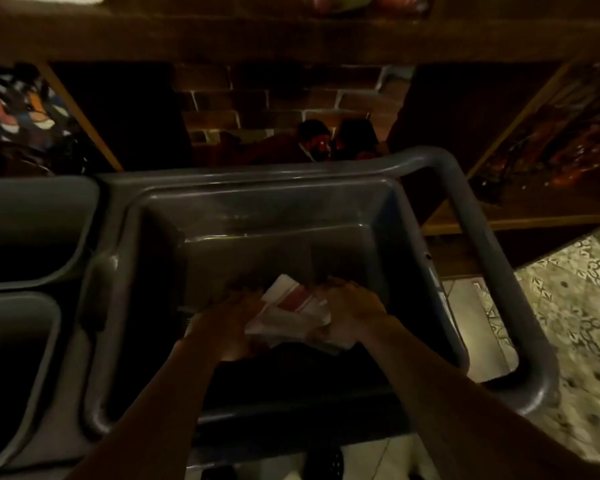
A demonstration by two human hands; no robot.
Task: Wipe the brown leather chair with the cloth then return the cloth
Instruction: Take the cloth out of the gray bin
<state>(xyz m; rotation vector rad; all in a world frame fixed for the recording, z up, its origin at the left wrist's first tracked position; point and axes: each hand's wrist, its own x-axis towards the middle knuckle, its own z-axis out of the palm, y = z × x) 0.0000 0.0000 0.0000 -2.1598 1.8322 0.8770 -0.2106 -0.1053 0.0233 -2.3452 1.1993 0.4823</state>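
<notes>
A white cloth with a red stripe (291,311) lies bunched inside a deep grey tub (326,206) on a cart. Both of my hands reach down into the tub. My left hand (229,320) grips the cloth's left side and my right hand (347,317) grips its right side. The cloth sits between them, partly folded. No brown leather chair shows in this dim view.
The cart's thick grey handle (482,237) curves around the tub's right side. Two grey bins (32,230) sit to the left. A dark wooden counter (291,36) and brick wall stand ahead. Patterned tile floor (575,306) lies to the right.
</notes>
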